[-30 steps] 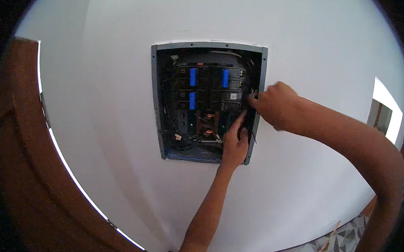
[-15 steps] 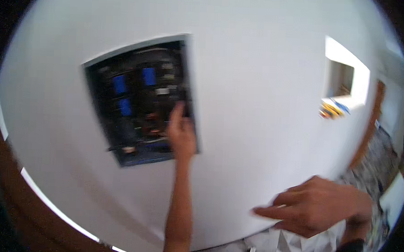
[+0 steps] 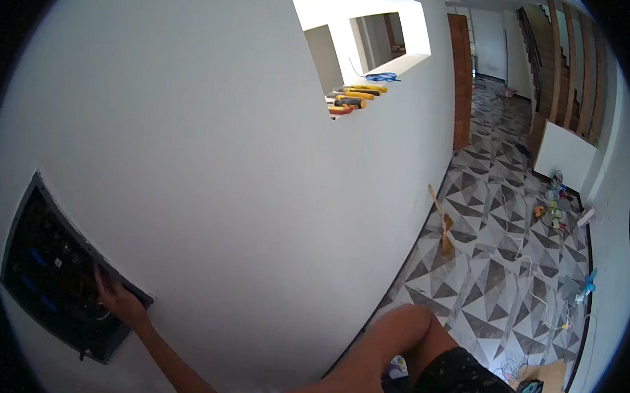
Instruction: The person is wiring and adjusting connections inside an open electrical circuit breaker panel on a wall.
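A dark, recessed electrical panel (image 3: pixel 73 263) with blue parts inside is set into the white wall at the lower left. My left hand (image 3: pixel 119 302) reaches to the panel's right-hand part, fingers stretched out and apart. Whether the fingertips touch any component is too dark to tell, and I see nothing held in them. On the right, my bent right arm (image 3: pixel 375 343) runs down and left to the lower edge. Its hand does not show. Dark speckled cloth (image 3: pixel 472 386) lies beside that arm.
A wall opening's ledge carries yellow-handled tools (image 3: pixel 361 97) and a coiled blue wire (image 3: pixel 382 77). On the patterned tile floor (image 3: pixel 480 274) are a wooden-handled object (image 3: pixel 445 234), a white cable (image 3: pixel 532 283) and cardboard (image 3: pixel 551 386). A white board (image 3: pixel 564 157) leans at right.
The view has swung right, putting the panel at the lower left and showing more hallway. My left hand stays at the panel. My right hand, visible before, has dropped out of sight.
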Demonstrator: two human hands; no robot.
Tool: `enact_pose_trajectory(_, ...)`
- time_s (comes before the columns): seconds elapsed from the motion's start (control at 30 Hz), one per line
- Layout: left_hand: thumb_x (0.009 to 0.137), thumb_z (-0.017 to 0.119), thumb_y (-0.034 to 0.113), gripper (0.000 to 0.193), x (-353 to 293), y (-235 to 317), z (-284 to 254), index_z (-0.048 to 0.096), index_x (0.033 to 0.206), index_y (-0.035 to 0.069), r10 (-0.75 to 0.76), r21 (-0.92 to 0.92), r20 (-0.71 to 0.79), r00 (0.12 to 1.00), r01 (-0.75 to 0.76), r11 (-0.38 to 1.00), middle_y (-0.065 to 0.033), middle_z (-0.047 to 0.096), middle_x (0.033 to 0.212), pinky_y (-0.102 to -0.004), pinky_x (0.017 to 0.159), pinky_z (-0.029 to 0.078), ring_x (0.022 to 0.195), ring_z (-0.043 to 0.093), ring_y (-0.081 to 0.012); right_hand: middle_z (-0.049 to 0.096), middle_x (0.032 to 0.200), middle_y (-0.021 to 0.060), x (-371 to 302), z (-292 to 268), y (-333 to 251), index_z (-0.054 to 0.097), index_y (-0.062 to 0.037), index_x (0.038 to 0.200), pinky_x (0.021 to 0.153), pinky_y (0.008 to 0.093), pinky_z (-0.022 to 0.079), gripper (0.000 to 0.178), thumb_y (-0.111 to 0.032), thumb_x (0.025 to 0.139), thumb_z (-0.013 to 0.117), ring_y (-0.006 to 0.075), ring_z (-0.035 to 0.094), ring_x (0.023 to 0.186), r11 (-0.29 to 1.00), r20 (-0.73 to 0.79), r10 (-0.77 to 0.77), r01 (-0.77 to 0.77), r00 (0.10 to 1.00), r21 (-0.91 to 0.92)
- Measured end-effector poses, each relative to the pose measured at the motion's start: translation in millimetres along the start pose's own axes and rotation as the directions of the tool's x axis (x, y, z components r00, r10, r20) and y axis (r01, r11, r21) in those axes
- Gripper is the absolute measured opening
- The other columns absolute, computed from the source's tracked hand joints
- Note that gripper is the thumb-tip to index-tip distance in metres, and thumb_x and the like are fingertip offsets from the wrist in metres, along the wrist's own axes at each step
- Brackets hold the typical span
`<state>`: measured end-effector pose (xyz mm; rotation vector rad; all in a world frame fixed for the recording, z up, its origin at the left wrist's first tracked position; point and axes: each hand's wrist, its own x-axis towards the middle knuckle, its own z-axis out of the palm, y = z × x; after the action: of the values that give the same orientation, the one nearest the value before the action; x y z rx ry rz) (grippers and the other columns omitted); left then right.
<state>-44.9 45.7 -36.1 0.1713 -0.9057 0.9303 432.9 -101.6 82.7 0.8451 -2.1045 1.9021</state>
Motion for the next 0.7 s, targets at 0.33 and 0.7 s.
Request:
enact_pose_trajectory(0.33, 0.104, 0.04, 0.04, 0.055, 4, -43, -5, 0.044, 0.145, 0.003, 0.364, -0.004, 0.688, 0.628, 0.504, -0.863, -0.0199, 0.039, 0.15, -0.0451, 0.11, 0.036, 0.132, 0.044, -0.037, 0.058, 0.112, 0.016, -41, -24, 44, 0.062, 0.0037, 0.109, 0.076, 0.0312, 0.05, 0.024, -0.004, 0.087, 0.054, 0.022, 0.06, 0.091, 0.739, -0.232, -0.576, 0.621, 0.784, 0.261)
enact_pose_trajectory(0.7, 0.104, 0.039, 0.039, 0.055, -17, -20, 16, 0.045, 0.143, 0.001, 0.341, -0.103, 0.783, 0.52, 0.649, -0.753, -0.0206, 0.043, 0.147, -0.0432, 0.112, 0.03, 0.133, 0.042, -0.0353, 0.058, 0.113, 0.0129, -104, -98, 19, 0.063, -0.0024, 0.108, 0.079, 0.0375, 0.05, 0.019, -0.012, 0.094, 0.054, 0.0267, 0.059, 0.1, 0.817, 0.146, -0.516, 0.536, 0.844, -0.211)
